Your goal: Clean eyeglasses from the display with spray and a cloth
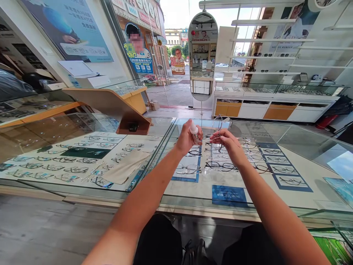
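Observation:
My left hand (185,139) is wrapped round a small clear spray bottle (194,133) with a white top, held above the glass counter. To its right, my right hand (227,144) pinches a pair of eyeglasses (217,123) with thin frames; one round lens stands up above the fingers, and the rest is partly hidden by them. The two hands are apart. Under the glass counter top (190,200), rows of eyeglass frames (222,166) lie below both hands.
A beige cloth (129,167) lies on the left, near more frames. Farther back stand a brown tilted board (107,105) and an oval mirror (203,55). A blue card (229,195) lies near the front edge. White shelves (273,40) with sunglasses line the right wall.

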The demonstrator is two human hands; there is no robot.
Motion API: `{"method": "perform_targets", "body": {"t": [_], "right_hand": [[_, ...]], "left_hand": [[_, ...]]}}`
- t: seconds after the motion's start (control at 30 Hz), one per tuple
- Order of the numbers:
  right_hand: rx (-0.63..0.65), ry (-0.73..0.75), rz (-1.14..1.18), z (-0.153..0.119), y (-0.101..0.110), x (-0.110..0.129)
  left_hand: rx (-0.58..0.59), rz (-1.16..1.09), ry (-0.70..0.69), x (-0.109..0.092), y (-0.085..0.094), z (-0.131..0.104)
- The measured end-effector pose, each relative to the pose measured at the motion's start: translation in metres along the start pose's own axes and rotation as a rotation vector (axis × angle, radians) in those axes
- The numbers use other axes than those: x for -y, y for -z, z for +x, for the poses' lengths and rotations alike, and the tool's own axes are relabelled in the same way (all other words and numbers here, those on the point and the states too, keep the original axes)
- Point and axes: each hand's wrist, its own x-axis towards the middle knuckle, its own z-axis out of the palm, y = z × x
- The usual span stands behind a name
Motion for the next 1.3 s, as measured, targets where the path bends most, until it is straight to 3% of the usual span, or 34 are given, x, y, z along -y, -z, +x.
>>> {"method": "perform_targets", "body": {"t": [0.2,0.6,0.77,0.9,1.1,1.3], "right_hand": [[0.08,-0.04,-0.025,-0.005,-0.011,0.001],[0.176,-0.012,-0.014,-0.008,-0.015,0.003],[0.075,-0.013,0.023,-0.005,-0.009,0.001],[-0.036,-0.001,0.038,-0.001,-0.005,-0.001],[-0.022,0.008,0.043,-0.002,-0.006,-0.002],[-0.021,0.013,0.069,-0.002,-0.006,0.002]], "left_hand": [[-0.143,0.335,-0.054,0.018,-0.005,0.0],[-0.122,0.319,-0.042,0.019,-0.008,-0.002],[-0.128,0.39,-0.076,0.017,-0.009,-0.004],[-0.054,0.504,-0.094,0.016,-0.011,-0.007],[0.092,0.57,-0.077,0.022,-0.015,-0.01],[0.0,0.47,-0.053,0.018,-0.004,-0.005]]}}
